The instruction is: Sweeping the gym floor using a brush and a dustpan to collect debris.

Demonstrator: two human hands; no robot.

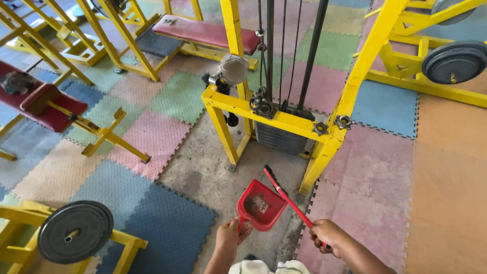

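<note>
Two bare hands worked low in the head view, over a strip of bare concrete floor [203,167] between coloured foam mats [152,134]. The left hand [229,234] had its grip wrapped tight around the handle of a red dustpan [261,205], which was held just above the concrete with its mouth tipped away from the person; a small heap of dirt lay inside the pan. The right hand [327,234] had its grip pressed together around a thin red broom handle [289,200], which slanted up and left across the dustpan's right edge, its dark end near the foot of a yellow cable machine [276,119]. A grey weight stack [279,137] sat inside that frame. Red padded benches [205,31] stood farther off, and a black weight plate [75,232] hung on a yellow rack at lower left.
</note>
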